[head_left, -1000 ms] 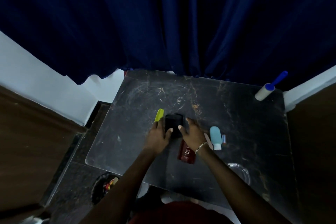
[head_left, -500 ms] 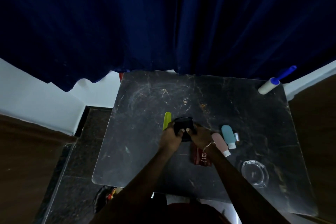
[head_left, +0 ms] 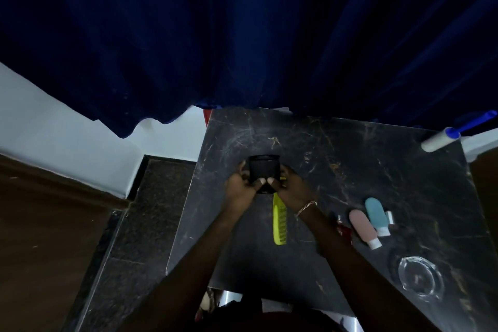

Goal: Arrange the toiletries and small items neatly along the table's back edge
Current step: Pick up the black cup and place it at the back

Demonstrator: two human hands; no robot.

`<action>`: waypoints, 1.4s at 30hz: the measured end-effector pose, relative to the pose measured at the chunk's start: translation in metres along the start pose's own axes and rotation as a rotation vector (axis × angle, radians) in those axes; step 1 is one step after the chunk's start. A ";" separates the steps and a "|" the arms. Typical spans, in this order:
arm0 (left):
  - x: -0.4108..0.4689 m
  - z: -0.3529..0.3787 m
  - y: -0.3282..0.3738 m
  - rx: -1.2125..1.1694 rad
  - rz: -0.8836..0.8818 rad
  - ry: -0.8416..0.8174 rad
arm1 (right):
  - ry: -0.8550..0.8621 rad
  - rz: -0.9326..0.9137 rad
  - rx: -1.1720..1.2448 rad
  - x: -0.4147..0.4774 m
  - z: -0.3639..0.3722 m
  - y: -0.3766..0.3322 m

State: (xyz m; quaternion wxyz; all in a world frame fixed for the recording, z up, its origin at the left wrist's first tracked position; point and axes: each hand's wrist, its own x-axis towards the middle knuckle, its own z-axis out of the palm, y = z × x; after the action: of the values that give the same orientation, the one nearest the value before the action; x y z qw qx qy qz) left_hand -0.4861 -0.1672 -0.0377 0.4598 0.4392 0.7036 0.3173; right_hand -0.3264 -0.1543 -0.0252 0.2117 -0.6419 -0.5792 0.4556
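A black box-shaped item (head_left: 262,170) is held above the dark marble table (head_left: 350,159), gripped from both sides. My left hand (head_left: 239,186) clasps its left edge and my right hand (head_left: 289,187) its right edge, thumbs meeting on its near face. A yellow-green comb (head_left: 279,224) lies flat just below the hands, partly under my right hand. A pink squeeze bottle (head_left: 362,226) and a blue squeeze bottle (head_left: 376,213) lie side by side to the right. A dark red item (head_left: 343,226) shows only a sliver beside my right forearm.
A white lint roller with a blue handle (head_left: 455,133) rests at the table's back right corner. A clear glass ashtray (head_left: 420,277) sits near the front right. A dark blue curtain (head_left: 242,35) hangs over the back edge. Dark floor tiles (head_left: 151,210) lie left of the table.
Both hands have carried the black item up off the table and toward the back left. The comb, earlier beside the item, now lies exposed below the hands. The camera has shifted.
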 end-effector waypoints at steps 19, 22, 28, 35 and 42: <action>0.202 -0.067 -0.045 0.093 0.296 0.125 | 0.065 -0.200 0.026 0.218 0.100 -0.025; 0.206 -0.062 -0.059 -0.047 0.269 0.143 | 0.082 -0.251 0.002 0.229 0.107 -0.020; 0.210 -0.054 -0.068 -0.096 0.341 0.144 | 0.122 -0.283 -0.036 0.232 0.115 -0.011; 0.214 -0.047 -0.081 -0.058 0.372 0.187 | 0.155 -0.250 -0.035 0.227 0.121 -0.006; 0.216 -0.040 -0.094 0.032 0.373 0.232 | 0.193 -0.189 -0.017 0.222 0.134 0.002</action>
State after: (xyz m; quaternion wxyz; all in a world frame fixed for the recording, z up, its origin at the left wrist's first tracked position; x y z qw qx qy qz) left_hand -0.5950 -0.0109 -0.1825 0.3021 0.5298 0.6631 0.4340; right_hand -0.4558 0.0184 -0.1682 0.3030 -0.6272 -0.6178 0.3647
